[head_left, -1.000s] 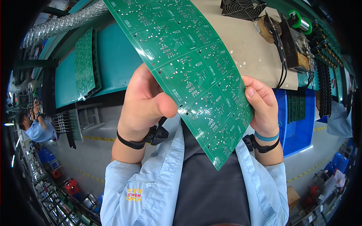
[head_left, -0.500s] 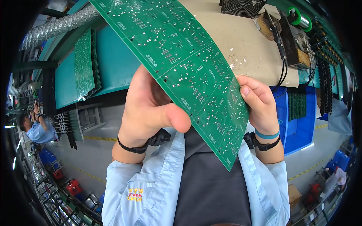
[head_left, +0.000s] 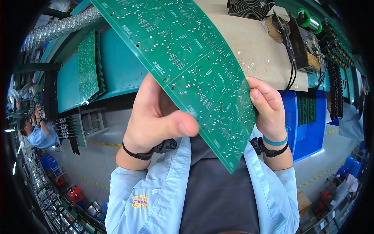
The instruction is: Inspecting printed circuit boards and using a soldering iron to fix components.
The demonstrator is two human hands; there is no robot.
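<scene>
Evidently a two-handed hold, as seen in the head view, the only one. Green circuit panel (head_left: 191, 74) is up off the worktop (head_left: 120, 64), slanted, near corner in front of the person's torso, far end over the worktop. Right hand (head_left: 269, 107) pinches its right edge, thumb against fingers. Left hand (head_left: 150, 117) is at the left edge, thumb spread, fingers hidden behind the panel; whether they press on it, cannot tell. Gripping by the margins seems to leave the dotted face uncovered; one hand per side probably steadies so long a sheet.

Second green panel (head_left: 87, 66) lies on the worktop's left part, apart from the hands. Far right: fan (head_left: 251, 7), wire spool (head_left: 311, 23), seemingly set within arm's reach. Blue bin (head_left: 309, 142), right of the right hand, has boards (head_left: 307, 109) standing in it, presumably upright to save room.
</scene>
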